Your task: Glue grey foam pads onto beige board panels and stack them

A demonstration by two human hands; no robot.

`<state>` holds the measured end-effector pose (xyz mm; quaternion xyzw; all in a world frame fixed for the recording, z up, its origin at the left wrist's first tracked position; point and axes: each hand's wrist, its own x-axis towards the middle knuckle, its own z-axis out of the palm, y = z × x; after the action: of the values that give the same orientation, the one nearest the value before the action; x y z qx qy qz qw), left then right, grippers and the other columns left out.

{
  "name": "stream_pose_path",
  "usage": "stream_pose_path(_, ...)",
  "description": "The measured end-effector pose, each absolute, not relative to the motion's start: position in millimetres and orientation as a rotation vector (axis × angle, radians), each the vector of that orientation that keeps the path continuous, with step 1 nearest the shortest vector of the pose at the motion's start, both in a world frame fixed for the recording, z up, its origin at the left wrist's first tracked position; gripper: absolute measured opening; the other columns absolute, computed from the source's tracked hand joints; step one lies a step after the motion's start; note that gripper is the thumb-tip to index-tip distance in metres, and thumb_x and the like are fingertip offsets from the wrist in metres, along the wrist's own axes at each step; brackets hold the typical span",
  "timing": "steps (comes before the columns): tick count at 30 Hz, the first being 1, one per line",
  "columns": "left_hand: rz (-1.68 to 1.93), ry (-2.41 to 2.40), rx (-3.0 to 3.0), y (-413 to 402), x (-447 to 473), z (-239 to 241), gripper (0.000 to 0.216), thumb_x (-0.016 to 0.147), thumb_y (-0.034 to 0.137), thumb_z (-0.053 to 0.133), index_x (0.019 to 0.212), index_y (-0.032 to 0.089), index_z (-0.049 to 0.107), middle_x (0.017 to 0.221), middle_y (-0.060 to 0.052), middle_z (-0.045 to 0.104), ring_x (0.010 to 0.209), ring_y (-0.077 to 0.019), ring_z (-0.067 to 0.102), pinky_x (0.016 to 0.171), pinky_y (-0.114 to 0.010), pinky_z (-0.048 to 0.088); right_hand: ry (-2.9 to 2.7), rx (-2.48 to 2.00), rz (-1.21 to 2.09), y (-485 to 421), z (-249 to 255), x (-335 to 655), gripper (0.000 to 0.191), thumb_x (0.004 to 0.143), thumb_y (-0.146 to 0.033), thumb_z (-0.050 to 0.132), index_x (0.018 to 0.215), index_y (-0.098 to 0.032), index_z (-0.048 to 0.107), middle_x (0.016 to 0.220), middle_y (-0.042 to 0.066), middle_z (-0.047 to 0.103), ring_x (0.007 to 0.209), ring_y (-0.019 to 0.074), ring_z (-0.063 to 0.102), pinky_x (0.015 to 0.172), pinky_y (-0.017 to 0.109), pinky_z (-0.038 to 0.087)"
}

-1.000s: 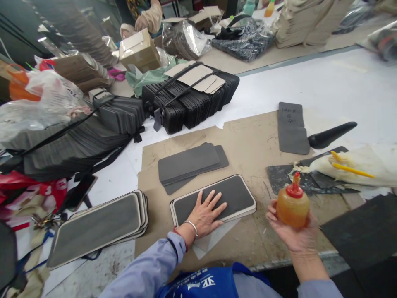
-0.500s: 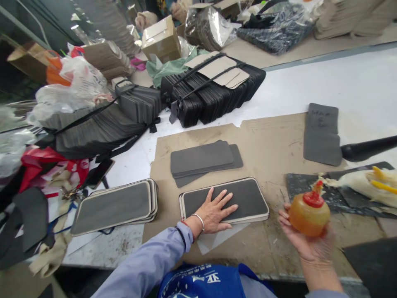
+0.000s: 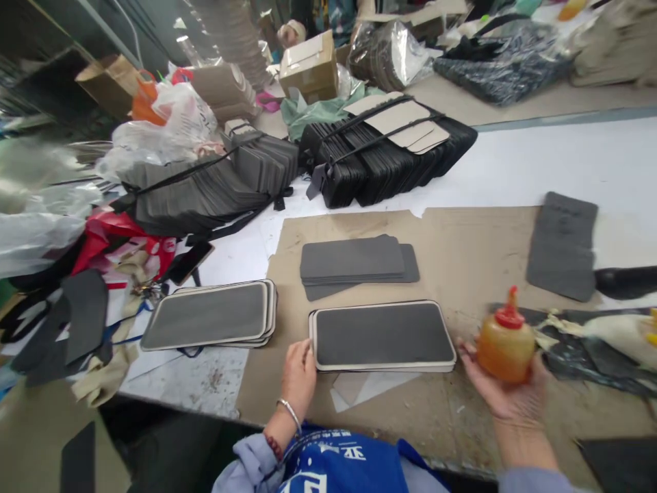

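In front of me lies a small stack of dark grey rounded panels with pale borders [image 3: 382, 335]. My left hand [image 3: 299, 378] is closed at its left edge, fingertips pinching the near-left corner; how many layers they grip is hidden. Resting in my right hand [image 3: 513, 394] is a squeeze bottle [image 3: 506, 349] of amber liquid with a red nozzle cap, held upright just right of the panels. Behind the stack are plain grey panels [image 3: 354, 259], loosely overlapped. To the left sits another pile of pale-bordered panels [image 3: 210, 316].
Strapped bundles of black panels [image 3: 390, 154] and grey panels [image 3: 200, 192] stand at the back. A phone [image 3: 191, 263] lies at left. A loose grey piece [image 3: 563, 246] and a black handle [image 3: 626, 282] are on the right. Cardboard [image 3: 472, 253] covers the work area.
My left hand has gone from lying flat on the panel to its left edge, fingers now closed. The right hand still holds the bottle, now more upright. The view has shifted left.
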<state>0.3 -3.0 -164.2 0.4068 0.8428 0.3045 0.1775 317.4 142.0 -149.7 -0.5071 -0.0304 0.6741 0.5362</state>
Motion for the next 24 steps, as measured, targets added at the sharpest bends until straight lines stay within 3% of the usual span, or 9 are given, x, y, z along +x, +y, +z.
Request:
stream_pose_path(7,0.694,2.37,0.871,14,-2,-163,0.039,0.068,0.038,0.043,0.087,0.013,0.065,0.084,-0.013,0.062,0.086,-0.0271,0.057,0.083,-0.043,0.047,-0.045,-1.2,1.693,150,-168,316,0.049,0.054,-0.058,0.063,0.088,-0.023,0.065,0.081,0.006,0.064,0.085,0.0212,0.06,0.073,0.034,0.051)
stream_pose_path(12,0.771,2.385,0.65,21,-3,-164,0.045,0.059,0.048,0.049,0.08,0.012,0.065,0.078,-0.013,0.062,0.079,-0.0282,0.058,0.08,-0.043,0.047,-0.103,-1.149,1.722,147,-170,317,0.051,0.059,-0.058,0.06,0.096,-0.024,0.064,0.087,0.006,0.063,0.091,0.0232,0.06,0.071,0.035,0.052)
stream_pose_path(20,0.964,2.201,0.35,26,-2,-147,0.048,0.049,0.053,0.06,0.077,0.014,0.061,0.074,-0.008,0.066,0.075,-0.0269,0.062,0.072,-0.04,0.049,0.047,-1.064,1.771,148,-169,316,0.048,0.056,-0.052,0.068,0.092,-0.021,0.065,0.085,0.007,0.065,0.089,0.0219,0.061,0.068,0.03,0.051)
stream_pose_path(24,0.817,2.252,0.353,20,-4,-145,0.046,0.048,0.052,0.066,0.076,0.017,0.062,0.072,-0.005,0.066,0.077,-0.0274,0.062,0.067,-0.038,0.05,0.075,-0.981,1.762,143,-168,313,0.041,0.061,-0.047,0.067,0.09,-0.019,0.064,0.087,0.006,0.066,0.085,0.0192,0.061,0.068,0.028,0.05)
